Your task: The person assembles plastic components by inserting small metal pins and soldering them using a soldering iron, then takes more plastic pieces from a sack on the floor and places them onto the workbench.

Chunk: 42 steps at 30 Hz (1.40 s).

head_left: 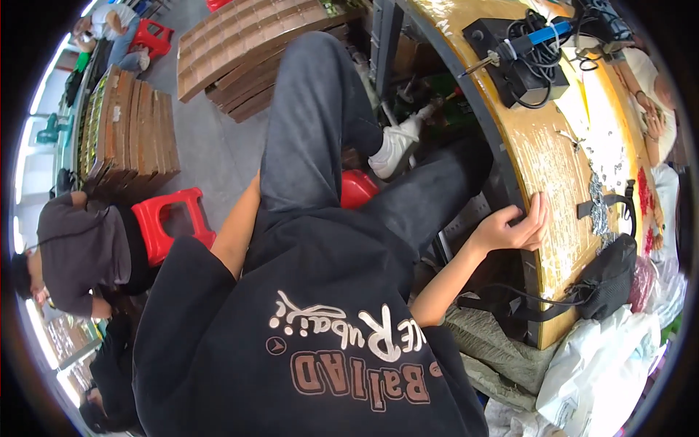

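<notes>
My right hand [514,226] rests at the edge of the worktable [553,175], palm up. Its fingers are loosely bent, the thumb stands apart, and I see nothing held. My left forearm [240,222] passes down behind my left thigh, which hides that hand. Farther up the table, a soldering iron [528,42] with a blue handle lies across a black box [502,73] wrapped in black cable. Small silvery metal pieces [598,207] lie in a heap beyond my right hand, beside a black strap [586,210].
A black bag [610,280] sits on the table's near corner, above a white plastic bag [601,371]. Brown trays [247,44] are stacked on the floor ahead; more trays [135,131] stand left. A red stool [175,218] is beside a seated person [80,240]. Another person's hand [654,124] is across the table.
</notes>
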Each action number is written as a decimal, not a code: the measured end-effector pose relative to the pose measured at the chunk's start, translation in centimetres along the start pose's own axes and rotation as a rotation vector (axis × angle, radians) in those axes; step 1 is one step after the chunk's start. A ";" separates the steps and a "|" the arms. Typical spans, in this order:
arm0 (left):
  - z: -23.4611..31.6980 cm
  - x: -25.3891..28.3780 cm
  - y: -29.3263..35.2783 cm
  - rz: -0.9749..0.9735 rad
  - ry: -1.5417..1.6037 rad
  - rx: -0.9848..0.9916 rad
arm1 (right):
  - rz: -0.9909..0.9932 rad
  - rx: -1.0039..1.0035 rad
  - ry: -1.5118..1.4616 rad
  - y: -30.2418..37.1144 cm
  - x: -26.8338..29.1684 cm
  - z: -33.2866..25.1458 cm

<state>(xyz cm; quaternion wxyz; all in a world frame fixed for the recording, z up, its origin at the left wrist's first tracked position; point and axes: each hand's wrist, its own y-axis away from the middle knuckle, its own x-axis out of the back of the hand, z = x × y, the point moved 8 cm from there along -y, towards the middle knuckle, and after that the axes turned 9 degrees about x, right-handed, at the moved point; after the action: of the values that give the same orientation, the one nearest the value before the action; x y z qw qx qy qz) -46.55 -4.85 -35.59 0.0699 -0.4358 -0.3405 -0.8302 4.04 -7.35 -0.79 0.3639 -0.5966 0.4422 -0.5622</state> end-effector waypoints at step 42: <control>-5.1 15.0 -14.1 0.437 -0.241 0.464 | -2.117 0.531 -0.602 52.5 -48.5 -42.4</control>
<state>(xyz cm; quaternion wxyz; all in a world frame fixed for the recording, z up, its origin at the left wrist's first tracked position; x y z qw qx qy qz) -64.99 5.34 -33.16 0.3030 -0.5658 -0.4245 -0.6386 -43.16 22.69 -62.26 -0.0882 -0.6858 -0.5240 -0.4973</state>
